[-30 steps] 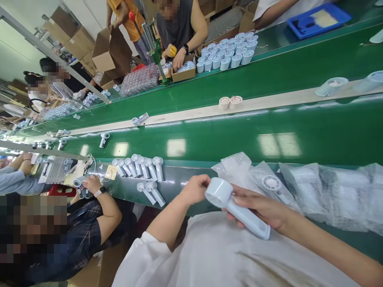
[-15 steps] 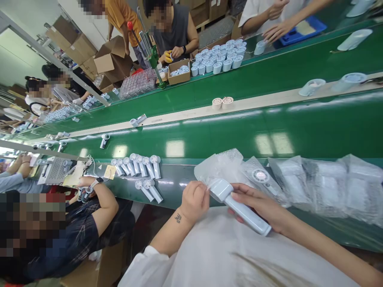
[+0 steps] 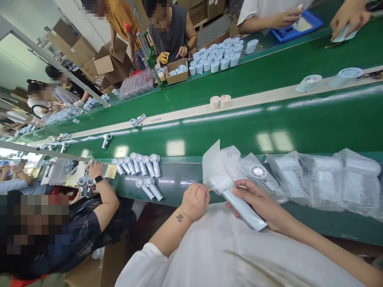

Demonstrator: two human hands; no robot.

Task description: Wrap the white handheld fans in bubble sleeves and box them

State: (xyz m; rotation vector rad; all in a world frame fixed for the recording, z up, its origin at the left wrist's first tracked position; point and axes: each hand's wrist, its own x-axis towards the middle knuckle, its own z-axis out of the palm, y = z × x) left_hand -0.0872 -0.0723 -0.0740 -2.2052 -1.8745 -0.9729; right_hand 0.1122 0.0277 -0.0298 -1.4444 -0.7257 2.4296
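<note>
So far, the pale blue plastic handheld fan (image 3: 243, 215) sat head-first in a clear bubble-wrap sleeve (image 3: 217, 169), its handle uncovered, gripped by the right hand (image 3: 251, 201), with the left hand (image 3: 195, 202) clenched at the sleeve's mouth and bagged fans (image 3: 323, 181) lying at 2 o'clock.

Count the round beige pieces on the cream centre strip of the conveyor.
2: one round beige piece and another just right of it, both on the cream centre strip. Neither looks hidden, and no others show there.

Nine handheld fans (image 3: 146, 165) lie on the near belt (image 3: 176, 191) at left. Two round beige caps (image 3: 220, 101) sit farther away on the pale center strip (image 3: 254, 101).
</note>
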